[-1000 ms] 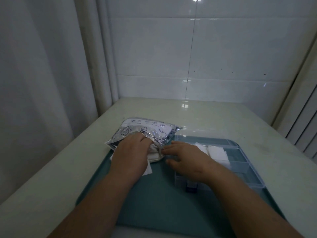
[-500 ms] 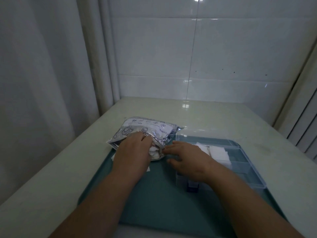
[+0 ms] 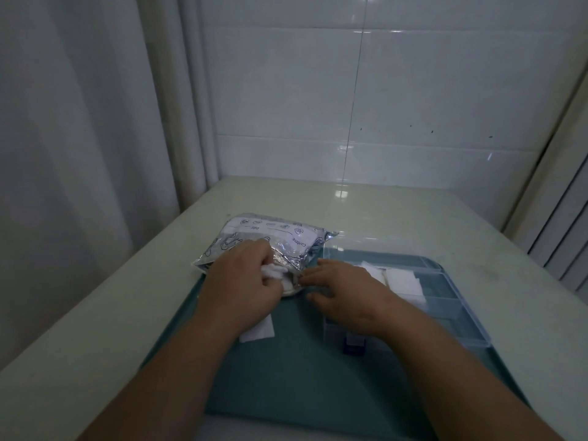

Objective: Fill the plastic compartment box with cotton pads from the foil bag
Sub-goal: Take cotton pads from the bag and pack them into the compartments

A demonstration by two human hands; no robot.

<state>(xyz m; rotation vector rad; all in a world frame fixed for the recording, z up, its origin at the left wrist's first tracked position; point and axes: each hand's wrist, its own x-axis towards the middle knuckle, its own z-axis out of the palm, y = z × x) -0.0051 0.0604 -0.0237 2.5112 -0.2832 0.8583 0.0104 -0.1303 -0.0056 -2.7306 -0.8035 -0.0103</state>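
A silver foil bag (image 3: 270,241) with printed markings lies at the far left of the teal tray (image 3: 305,370), its mouth facing me. My left hand (image 3: 245,288) is at the bag's mouth, fingers closed on a crumpled white cotton pad (image 3: 273,270). My right hand (image 3: 346,296) pinches the bag's open edge with its fingertips. The clear plastic compartment box (image 3: 445,308) sits open on the tray's right, with white pads (image 3: 402,280) in its far compartments. A loose white pad (image 3: 257,329) lies on the tray under my left wrist.
The tray rests on a pale table (image 3: 413,214) set against a white tiled wall (image 3: 366,106). A white curtain (image 3: 73,138) hangs along the left. Vertical slats (image 3: 563,237) stand at the far right.
My left hand has drawn back a little from the bag's mouth with a white cotton pad now showing in its fingers. My right hand has stayed on the bag's edge.
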